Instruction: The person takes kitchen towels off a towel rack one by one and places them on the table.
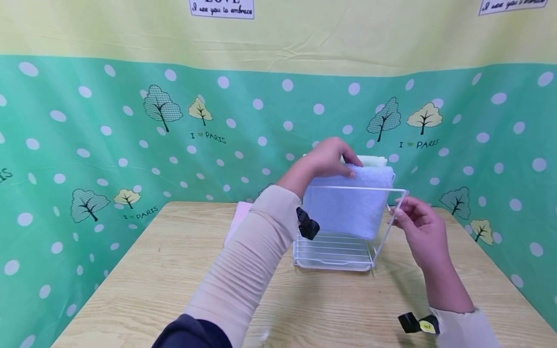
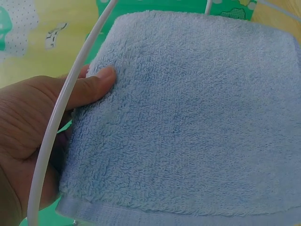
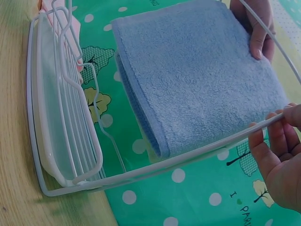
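A folded light-blue towel (image 1: 348, 208) hangs upright inside a white wire rack (image 1: 381, 251), above its slatted base. My left hand (image 1: 328, 157) pinches the towel's top edge, thumb on the near face; in the left wrist view the thumb (image 2: 101, 82) presses into the terry cloth, with a rack wire passing in front of the hand. My right hand (image 1: 419, 227) holds the rack's right side wire between thumb and fingers, as the right wrist view also shows (image 3: 277, 155). Behind the blue towel, a pale green cloth (image 1: 374, 160) shows at the top.
A pale tray (image 3: 47, 103) lies under the rack's base wires. On the wooden table (image 1: 174, 270), a pink cloth (image 1: 237, 217) lies left of the rack, partly behind my left forearm. A green and yellow patterned curtain (image 1: 261, 121) hangs behind the table.
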`<action>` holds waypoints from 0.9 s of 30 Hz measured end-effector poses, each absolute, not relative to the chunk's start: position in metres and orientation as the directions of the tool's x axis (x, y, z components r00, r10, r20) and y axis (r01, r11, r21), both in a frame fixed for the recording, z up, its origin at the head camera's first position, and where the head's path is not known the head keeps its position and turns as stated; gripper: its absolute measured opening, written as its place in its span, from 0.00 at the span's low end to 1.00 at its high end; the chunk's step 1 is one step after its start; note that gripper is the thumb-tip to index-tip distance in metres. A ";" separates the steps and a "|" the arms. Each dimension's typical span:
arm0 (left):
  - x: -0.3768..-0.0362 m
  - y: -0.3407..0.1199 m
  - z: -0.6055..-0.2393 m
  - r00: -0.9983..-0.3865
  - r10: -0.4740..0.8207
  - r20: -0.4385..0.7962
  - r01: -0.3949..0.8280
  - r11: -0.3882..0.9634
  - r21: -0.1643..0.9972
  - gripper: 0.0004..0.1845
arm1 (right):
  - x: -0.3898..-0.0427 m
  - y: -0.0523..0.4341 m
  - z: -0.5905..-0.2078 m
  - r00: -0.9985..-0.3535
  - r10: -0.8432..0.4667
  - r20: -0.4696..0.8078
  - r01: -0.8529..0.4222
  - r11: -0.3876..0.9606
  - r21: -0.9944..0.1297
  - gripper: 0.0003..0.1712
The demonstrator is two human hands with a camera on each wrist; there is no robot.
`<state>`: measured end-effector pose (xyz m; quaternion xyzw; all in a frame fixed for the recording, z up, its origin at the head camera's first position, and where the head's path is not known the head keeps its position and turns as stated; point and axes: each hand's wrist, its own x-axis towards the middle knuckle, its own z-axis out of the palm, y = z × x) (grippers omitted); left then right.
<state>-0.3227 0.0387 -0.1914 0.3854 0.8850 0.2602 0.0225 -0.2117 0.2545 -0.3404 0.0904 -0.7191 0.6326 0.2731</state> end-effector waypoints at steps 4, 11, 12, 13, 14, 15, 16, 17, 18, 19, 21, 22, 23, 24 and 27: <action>-0.322 0.035 -0.187 -0.711 0.676 0.196 0.665 0.555 0.499 0.14 | -0.212 0.254 -0.341 -0.829 0.207 0.519 -0.491 0.175 -0.854 0.13; -0.321 0.030 -0.180 -0.720 0.637 0.276 0.656 0.495 0.570 0.13 | -0.212 0.254 -0.341 -0.828 0.208 0.521 -0.492 0.175 -0.853 0.13; -0.321 0.029 -0.179 -0.723 0.630 0.282 0.653 0.490 0.578 0.13 | -0.211 0.254 -0.341 -0.829 0.213 0.516 -0.486 0.179 -0.855 0.13; -0.321 0.028 -0.178 -0.727 0.624 0.287 0.649 0.488 0.584 0.13 | -0.211 0.254 -0.341 -0.831 0.218 0.511 -0.480 0.184 -0.858 0.14; -0.320 0.028 -0.177 -0.731 0.616 0.293 0.645 0.484 0.591 0.13 | -0.211 0.254 -0.340 -0.833 0.222 0.506 -0.474 0.184 -0.861 0.14; -0.320 0.027 -0.175 -0.733 0.609 0.305 0.647 0.482 0.591 0.13 | -0.210 0.254 -0.340 -0.835 0.226 0.501 -0.470 0.180 -0.864 0.14; -0.320 0.026 -0.174 -0.737 0.600 0.311 0.644 0.484 0.593 0.13 | -0.210 0.254 -0.340 -0.836 0.228 0.499 -0.468 0.176 -0.866 0.15; -0.319 0.025 -0.172 -0.743 0.591 0.316 0.640 0.485 0.596 0.13 | -0.210 0.254 -0.340 -0.837 0.229 0.497 -0.467 0.172 -0.867 0.15; -0.318 0.025 -0.171 -0.747 0.582 0.320 0.636 0.487 0.599 0.13 | -0.210 0.254 -0.340 -0.838 0.228 0.496 -0.468 0.166 -0.868 0.15; -0.318 0.024 -0.169 -0.753 0.573 0.324 0.631 0.488 0.604 0.13 | -0.210 0.254 -0.340 -0.838 0.227 0.497 -0.470 0.164 -0.867 0.14; -0.317 0.022 -0.167 -0.757 0.560 0.337 0.628 0.480 0.613 0.13 | -0.211 0.253 -0.340 -0.837 0.222 0.501 -0.478 0.151 -0.865 0.14; -0.316 0.021 -0.166 -0.759 0.553 0.343 0.625 0.473 0.621 0.13 | -0.211 0.253 -0.340 -0.836 0.220 0.504 -0.482 0.147 -0.864 0.13; -0.316 0.020 -0.165 -0.759 0.547 0.353 0.626 0.463 0.627 0.12 | -0.211 0.253 -0.340 -0.835 0.218 0.506 -0.486 0.141 -0.863 0.13; -0.316 0.018 -0.164 -0.756 0.542 0.366 0.630 0.451 0.632 0.12 | -0.211 0.253 -0.340 -0.834 0.216 0.507 -0.488 0.140 -0.862 0.12; -0.316 0.014 -0.163 -0.755 0.525 0.393 0.629 0.412 0.659 0.12 | -0.212 0.253 -0.341 -0.834 0.217 0.507 -0.485 0.151 -0.861 0.12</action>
